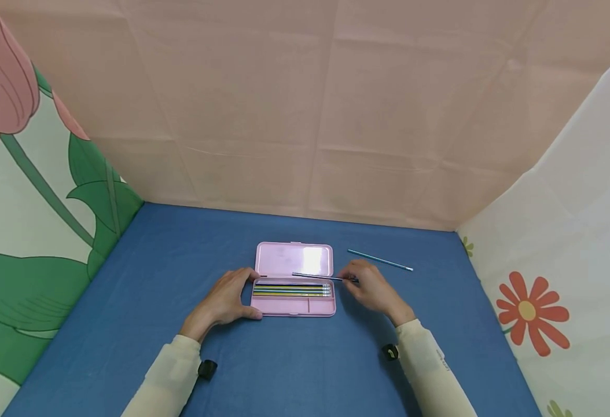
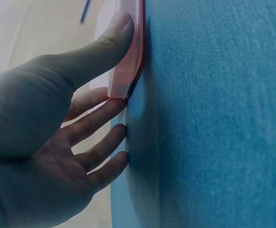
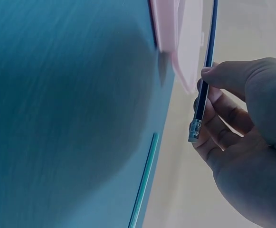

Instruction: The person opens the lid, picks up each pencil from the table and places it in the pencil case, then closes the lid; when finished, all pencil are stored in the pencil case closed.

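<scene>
A pink pencil case [image 1: 279, 307] lies open on the blue cloth, its lid [image 1: 284, 258] folded back on the far side. Several striped-looking pencils [image 1: 290, 290] lie side by side in its long compartment; the narrow front compartments show pink bottoms. My left hand [image 1: 225, 298] holds the case's left end, thumb at the near corner and fingers toward the hinge side. Between thumb and fingers, my right hand [image 1: 370, 286] pinches a dark pencil [image 3: 203, 99] near its eraser end. That pencil points left, above the hinge side of the case. The right hand's other fingers are loosely bent.
A teal pencil [image 1: 380, 260] lies on the blue cloth [image 1: 305, 365] beyond the right hand. A beige curtain [image 1: 315, 116] stands at the back, with flower-printed panels on the left and right sides.
</scene>
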Available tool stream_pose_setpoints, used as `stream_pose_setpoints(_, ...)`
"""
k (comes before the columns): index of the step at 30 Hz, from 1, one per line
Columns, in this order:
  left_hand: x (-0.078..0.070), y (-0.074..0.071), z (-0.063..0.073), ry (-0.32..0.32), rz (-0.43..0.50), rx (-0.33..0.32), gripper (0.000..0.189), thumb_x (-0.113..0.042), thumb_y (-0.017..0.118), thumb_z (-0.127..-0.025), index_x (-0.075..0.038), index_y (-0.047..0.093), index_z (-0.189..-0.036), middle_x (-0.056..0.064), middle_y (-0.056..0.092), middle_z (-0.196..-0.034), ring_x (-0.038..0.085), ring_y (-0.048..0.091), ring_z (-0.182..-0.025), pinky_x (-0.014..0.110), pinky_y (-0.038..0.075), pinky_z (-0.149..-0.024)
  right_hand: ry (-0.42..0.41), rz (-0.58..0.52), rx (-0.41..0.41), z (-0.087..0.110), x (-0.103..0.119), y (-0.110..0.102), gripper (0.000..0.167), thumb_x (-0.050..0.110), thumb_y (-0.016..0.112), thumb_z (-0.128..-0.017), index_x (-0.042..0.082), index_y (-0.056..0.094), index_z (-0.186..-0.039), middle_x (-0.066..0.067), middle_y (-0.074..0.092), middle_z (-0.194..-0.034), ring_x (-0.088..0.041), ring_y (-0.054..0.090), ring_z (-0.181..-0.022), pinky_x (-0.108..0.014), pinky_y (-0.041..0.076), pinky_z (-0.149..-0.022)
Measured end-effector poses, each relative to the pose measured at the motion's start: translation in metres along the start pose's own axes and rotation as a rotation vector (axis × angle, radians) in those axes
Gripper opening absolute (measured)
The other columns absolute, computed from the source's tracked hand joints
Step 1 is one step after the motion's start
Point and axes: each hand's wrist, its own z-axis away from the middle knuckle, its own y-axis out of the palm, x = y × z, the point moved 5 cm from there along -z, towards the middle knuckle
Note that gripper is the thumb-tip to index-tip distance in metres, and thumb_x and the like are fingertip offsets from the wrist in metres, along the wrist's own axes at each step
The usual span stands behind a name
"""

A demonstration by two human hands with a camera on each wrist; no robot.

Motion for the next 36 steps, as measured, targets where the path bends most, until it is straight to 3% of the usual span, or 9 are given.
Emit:
stream_pose_setpoints(15, 0.001, 0.000, 0.000, -0.019, 0.009, 0.001, 0.084, -0.031, 0.109, -0.074, -0.008, 0.066, -0.142, 0.015, 0.070, -0.148, 0.043, 0.059, -0.141, 0.067, 0.046, -0.123, -0.071, -0.028, 0.109, -0.034, 0.034, 0.037, 0.018, -0.003, 0.073, -0.104, 0.005, 0.085, -0.115, -0.007, 0.080, -0.109, -0.022, 0.072, -0.104, -0.045, 0.065, -0.096)
stream_pose_setpoints(23, 0.001, 0.000, 0.000, -0.014, 0.003, 0.000, 0.085, -0.031, 0.110, -0.074, -0.007, 0.065, -0.143, 0.015, 0.069, -0.149, 0.043, 0.060, -0.141, 0.067, 0.046, -0.123, -0.100, -0.026, 0.125, -0.045, 0.044, 0.048, 0.018, -0.001, 0.075, -0.104, 0.007, 0.086, -0.116, -0.007, 0.081, -0.112, -0.024, 0.075, -0.108, -0.046, 0.064, -0.101)
stream_pose_setpoints(36, 0.001, 0.000, 0.000, -0.013, 0.011, 0.001, 0.084, -0.031, 0.109, -0.074, -0.008, 0.066, -0.142, 0.015, 0.070, -0.148, 0.044, 0.059, -0.142, 0.069, 0.045, -0.123, -0.140, -0.017, 0.114, -0.049, 0.051, 0.055, 0.020, -0.003, 0.075, -0.103, 0.006, 0.087, -0.117, -0.007, 0.080, -0.107, -0.021, 0.072, -0.101, -0.039, 0.065, -0.095)
